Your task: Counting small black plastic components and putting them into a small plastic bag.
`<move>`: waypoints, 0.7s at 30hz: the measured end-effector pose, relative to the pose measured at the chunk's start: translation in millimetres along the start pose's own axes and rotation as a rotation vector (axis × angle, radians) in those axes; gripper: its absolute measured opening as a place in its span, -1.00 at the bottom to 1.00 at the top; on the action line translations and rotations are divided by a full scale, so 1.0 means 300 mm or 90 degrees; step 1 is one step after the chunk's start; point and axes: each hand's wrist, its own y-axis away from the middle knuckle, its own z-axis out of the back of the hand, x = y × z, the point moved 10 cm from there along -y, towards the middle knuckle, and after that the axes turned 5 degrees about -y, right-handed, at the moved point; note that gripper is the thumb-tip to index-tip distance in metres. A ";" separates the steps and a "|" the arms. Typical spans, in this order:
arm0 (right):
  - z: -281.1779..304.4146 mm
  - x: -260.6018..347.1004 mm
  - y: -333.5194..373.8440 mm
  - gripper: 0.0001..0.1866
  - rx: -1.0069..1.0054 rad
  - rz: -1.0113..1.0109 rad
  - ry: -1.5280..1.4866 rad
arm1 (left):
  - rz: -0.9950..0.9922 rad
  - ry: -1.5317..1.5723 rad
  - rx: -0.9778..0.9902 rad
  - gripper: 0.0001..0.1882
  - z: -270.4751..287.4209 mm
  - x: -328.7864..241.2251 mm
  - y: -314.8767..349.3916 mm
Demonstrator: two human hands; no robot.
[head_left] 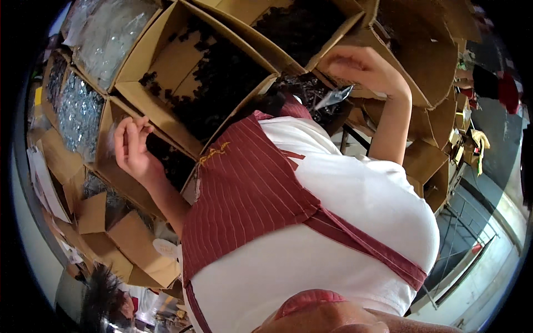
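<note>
Bare left hand (pixel 132 147) near lower-left edge of open brown cardboard box (pixel 135 99), small black pieces (pixel 225 77) inside, bare right hand (pixel 363 69) beyond right corner, cannot tell either grip's closure.

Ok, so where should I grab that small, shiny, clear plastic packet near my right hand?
Probably pinch its narrow upper-right tip, coming from your right: the packet tapers that way, toward your bare right hand, while its other end lies near dark, glossy clutter.
</note>
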 end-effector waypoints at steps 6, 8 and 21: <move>0.097 0.091 -0.139 -0.79 -0.278 0.108 -0.190 | 0.086 -0.240 -0.089 -0.80 0.288 0.129 0.007; 0.061 0.131 -0.213 -0.80 -0.241 0.153 -0.217 | 0.060 -0.337 -0.103 -0.76 0.367 0.222 0.005; -0.330 0.419 -0.458 -0.80 0.035 0.290 -0.017 | 0.089 -0.969 -0.119 -0.54 0.466 0.309 -0.162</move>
